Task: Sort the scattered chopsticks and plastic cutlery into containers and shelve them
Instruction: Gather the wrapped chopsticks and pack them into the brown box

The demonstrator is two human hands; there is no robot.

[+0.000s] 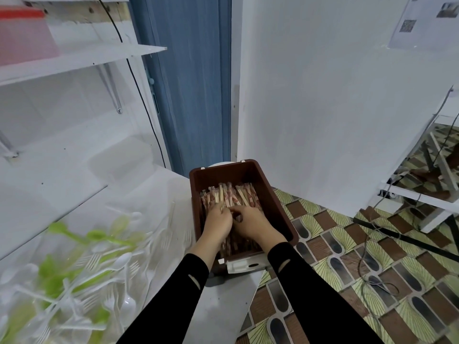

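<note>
1. Chopsticks [232, 196]: paper-wrapped pairs lying lengthwise in a brown box [275, 207], packed across its width. Both hands are down among them, at the near half of the bundle.
2. Left hand [218, 223]: fingers [223, 211] curled, pinching a few pale sticks near the middle of the bundle.
3. Right hand [252, 223]: fingers [237, 211] bent down onto the sticks, with the tips against the left hand. Cannot tell whether they close round any stick.
4. Sleeves [305, 281]: black on both arms, reaching in from the near side.
5. The brown box has an open top and stands at the right edge of the white tabletop [218, 306]. A shiny metal part [246, 265] shows under its near end.
6. Plastic cutlery [82, 264]: a loose pile of white and green forks and spoons on the tabletop at left, well apart from the box. It is blurred, so single pieces are hard to make out.
7. Surroundings: a white wall shelf [82, 59] at upper left carries a pink container [22, 38] with a red lid. A blue door [191, 83] stands behind the box, and patterned floor tiles [347, 256] lie to the right.
</note>
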